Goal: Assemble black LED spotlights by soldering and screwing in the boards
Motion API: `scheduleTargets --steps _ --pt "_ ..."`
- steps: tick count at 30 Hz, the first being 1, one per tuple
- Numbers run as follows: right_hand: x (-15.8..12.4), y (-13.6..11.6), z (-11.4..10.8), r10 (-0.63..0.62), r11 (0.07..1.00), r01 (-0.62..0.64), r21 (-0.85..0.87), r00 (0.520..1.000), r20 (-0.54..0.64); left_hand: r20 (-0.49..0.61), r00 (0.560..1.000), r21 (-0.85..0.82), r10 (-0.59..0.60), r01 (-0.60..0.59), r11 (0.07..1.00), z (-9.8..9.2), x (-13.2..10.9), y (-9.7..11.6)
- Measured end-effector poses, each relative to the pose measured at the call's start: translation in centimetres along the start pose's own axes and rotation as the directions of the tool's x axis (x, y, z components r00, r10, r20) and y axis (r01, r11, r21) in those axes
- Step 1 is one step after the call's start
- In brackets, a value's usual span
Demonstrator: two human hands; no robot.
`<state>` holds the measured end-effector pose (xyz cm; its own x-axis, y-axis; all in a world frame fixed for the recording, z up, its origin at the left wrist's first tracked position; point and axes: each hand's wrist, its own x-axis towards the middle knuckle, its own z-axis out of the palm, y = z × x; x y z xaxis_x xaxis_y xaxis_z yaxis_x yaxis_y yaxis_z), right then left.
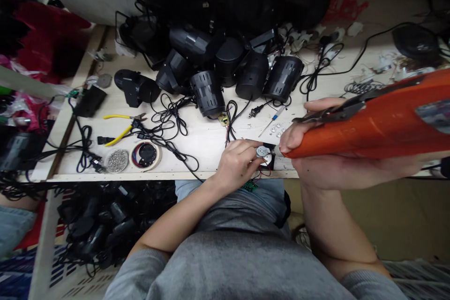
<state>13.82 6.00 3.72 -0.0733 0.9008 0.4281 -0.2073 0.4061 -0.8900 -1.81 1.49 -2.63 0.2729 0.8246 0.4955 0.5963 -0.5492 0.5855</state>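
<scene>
My left hand (pixel 237 164) is closed in a pinch at a small round silver motor (pixel 263 151) near the table's front edge. The motor sits by a black plate (pixel 270 161) with a white disc and thin red wires. A green circuit board (pixel 249 186) hangs just below the edge. In my right hand (pixel 323 168) is a large orange power screwdriver (pixel 351 126) with a metal lever along its side. Its pale nose points left, close beside the motor. Whether the tip touches a screw is hidden.
Several black lamp housings (pixel 207 91) crowd the back of the table. To the left lie yellow-handled pliers (pixel 119 126), a tub of screws (pixel 117 160), a tape roll (pixel 145 154) and black cables (pixel 172 117). A thin screwdriver (pixel 272 121) lies ahead. Below left stands a crate (pixel 45 243) of black parts.
</scene>
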Motion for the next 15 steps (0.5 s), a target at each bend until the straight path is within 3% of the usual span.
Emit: scheduleTargets --steps 4,10,15 --pt "0.6 -0.4 -0.2 0.048 0.990 -0.047 0.131 0.999 -0.004 0.035 0.999 0.035 -0.025 0.024 0.999 0.0 -0.1 0.0" --pt "1.0 0.4 -0.9 0.079 0.979 -0.098 0.177 0.991 0.107 0.035 0.999 0.044 -0.036 0.034 0.998 0.0 -0.3 0.1" --pt "0.9 0.5 -0.6 0.073 0.985 -0.085 0.147 0.994 0.085 0.010 0.999 0.008 -0.053 0.053 0.999 0.3 -0.5 0.0"
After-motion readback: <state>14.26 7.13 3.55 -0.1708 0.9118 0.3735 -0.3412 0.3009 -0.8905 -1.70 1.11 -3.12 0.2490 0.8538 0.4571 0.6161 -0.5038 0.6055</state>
